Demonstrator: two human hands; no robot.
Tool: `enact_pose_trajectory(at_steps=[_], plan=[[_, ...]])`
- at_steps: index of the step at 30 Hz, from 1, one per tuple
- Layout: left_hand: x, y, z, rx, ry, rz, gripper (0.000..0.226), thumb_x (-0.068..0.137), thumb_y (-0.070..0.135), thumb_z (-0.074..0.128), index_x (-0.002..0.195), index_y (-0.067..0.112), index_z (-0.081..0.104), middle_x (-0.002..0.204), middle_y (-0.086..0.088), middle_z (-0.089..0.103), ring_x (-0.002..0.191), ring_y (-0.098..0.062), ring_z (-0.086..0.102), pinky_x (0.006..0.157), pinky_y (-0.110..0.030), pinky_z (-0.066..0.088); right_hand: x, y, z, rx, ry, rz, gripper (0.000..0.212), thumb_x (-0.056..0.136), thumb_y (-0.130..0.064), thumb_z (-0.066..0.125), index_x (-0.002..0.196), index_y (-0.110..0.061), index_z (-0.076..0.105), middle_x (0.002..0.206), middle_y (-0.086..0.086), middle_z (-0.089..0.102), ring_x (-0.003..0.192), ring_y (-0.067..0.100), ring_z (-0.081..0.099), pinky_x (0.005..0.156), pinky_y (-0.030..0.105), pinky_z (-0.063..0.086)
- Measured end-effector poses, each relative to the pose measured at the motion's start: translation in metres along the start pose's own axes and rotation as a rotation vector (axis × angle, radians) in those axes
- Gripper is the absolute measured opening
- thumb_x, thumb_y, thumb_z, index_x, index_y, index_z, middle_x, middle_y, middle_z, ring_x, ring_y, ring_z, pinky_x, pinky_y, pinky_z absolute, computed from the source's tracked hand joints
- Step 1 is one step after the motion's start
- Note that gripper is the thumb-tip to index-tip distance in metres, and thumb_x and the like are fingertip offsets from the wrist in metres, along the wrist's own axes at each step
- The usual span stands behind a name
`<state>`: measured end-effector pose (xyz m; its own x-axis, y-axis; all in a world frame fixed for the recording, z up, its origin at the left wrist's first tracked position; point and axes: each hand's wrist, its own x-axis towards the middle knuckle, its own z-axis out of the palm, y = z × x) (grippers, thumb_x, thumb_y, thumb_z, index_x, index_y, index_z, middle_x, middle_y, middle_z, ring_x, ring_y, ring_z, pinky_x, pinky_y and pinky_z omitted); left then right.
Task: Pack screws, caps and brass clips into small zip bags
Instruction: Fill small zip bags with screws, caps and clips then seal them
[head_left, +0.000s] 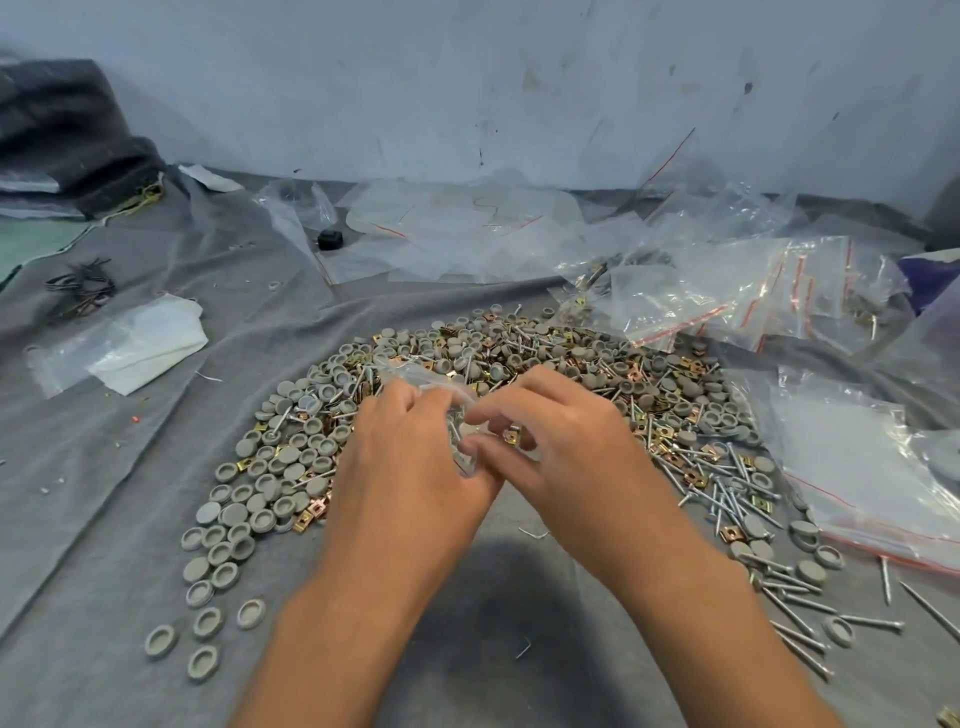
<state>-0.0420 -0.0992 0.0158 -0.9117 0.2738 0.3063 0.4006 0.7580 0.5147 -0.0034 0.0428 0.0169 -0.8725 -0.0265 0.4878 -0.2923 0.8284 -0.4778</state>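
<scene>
- A small clear zip bag (457, 415) is held between both hands above the near edge of the heap of parts.
- The bag is gripped by the curled fingers of the left hand (410, 447); a screw is seen through the plastic.
- The bag's other side is pinched by the right hand (550, 431) between thumb and fingertips.
- Grey caps (291, 457), brass clips (304, 519) and screws (737, 478) are spread in a wide heap on the grey cloth (104, 493).
- Filled and empty zip bags (727, 291) are piled beyond the heap, to the right.
- A folded white sheet in plastic (140, 348) is laid to the left.
</scene>
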Motion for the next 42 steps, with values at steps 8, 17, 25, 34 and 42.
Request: enact_pose_trajectory(at_steps=[8,17,25,34,42], plan=[[0.0,-0.002,0.0,-0.044,0.003,-0.023,0.04,0.082,0.042,0.069,0.121,0.033,0.062,0.113,0.011,0.053,0.111,-0.013,0.049,0.097,-0.033,0.043,0.001,0.027,-0.029,0.278,0.228,0.235,0.008,0.098,-0.036,0.061,0.093,-0.033,0.067,0.076,-0.02,0.063,0.067,-0.001,0.056,0.059,0.009,0.039],[0.003,0.0,0.001,-0.045,0.012,-0.039,0.041,0.083,0.041,0.07,0.122,0.032,0.062,0.109,0.008,0.052,0.107,-0.016,0.05,0.095,-0.036,0.045,-0.022,0.052,-0.012,-0.176,-0.546,0.336,0.024,0.083,-0.042,0.079,0.105,-0.043,0.068,0.098,-0.021,0.057,0.089,-0.001,0.056,0.082,0.028,0.051],[0.0,0.002,0.002,-0.054,0.021,-0.019,0.039,0.084,0.037,0.067,0.122,0.031,0.063,0.112,0.008,0.055,0.111,-0.015,0.05,0.095,-0.034,0.044,-0.019,0.044,-0.011,-0.103,-0.412,0.299,0.012,0.097,-0.038,0.062,0.086,-0.038,0.057,0.097,-0.017,0.056,0.088,0.003,0.054,0.083,0.035,0.052],[-0.002,0.007,0.006,-0.002,0.018,0.018,0.043,0.084,0.044,0.067,0.125,0.031,0.061,0.114,0.008,0.051,0.113,-0.014,0.045,0.091,-0.032,0.044,-0.002,0.004,-0.01,0.164,0.091,-0.005,0.018,0.085,-0.012,0.081,0.101,-0.016,0.074,0.092,-0.009,0.064,0.08,-0.002,0.058,0.075,0.005,0.041],[0.0,0.001,0.002,-0.04,0.039,-0.017,0.038,0.086,0.039,0.065,0.124,0.032,0.062,0.111,0.009,0.051,0.107,-0.012,0.046,0.091,-0.027,0.039,-0.004,0.038,-0.031,0.204,0.27,0.223,0.013,0.091,-0.02,0.075,0.097,-0.031,0.069,0.085,-0.019,0.068,0.079,-0.004,0.065,0.066,0.005,0.045]])
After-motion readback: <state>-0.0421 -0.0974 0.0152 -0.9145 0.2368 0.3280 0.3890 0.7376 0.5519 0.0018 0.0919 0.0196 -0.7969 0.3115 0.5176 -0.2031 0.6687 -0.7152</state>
